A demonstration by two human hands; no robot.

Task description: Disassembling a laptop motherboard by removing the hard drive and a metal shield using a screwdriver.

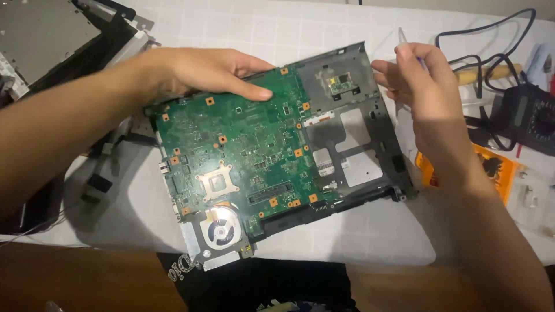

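Observation:
A green laptop motherboard (243,144) lies in a dark grey plastic laptop base (358,115), tilted on the white gridded mat. A round cooling fan (222,228) sits at the board's near corner. My left hand (202,72) rests flat on the board's far edge, fingers pressing down on it. My right hand (419,75) is at the base's far right corner, fingers closed around a thin tool with a clear handle (403,37), which looks like a screwdriver.
A dismantled laptop lid and screen frame (52,40) lies at the far left. Black cables (480,52), a black multimeter (529,118) and an orange packet (497,167) crowd the right side. The white gridded mat (347,237) ends near a wooden table edge (81,277).

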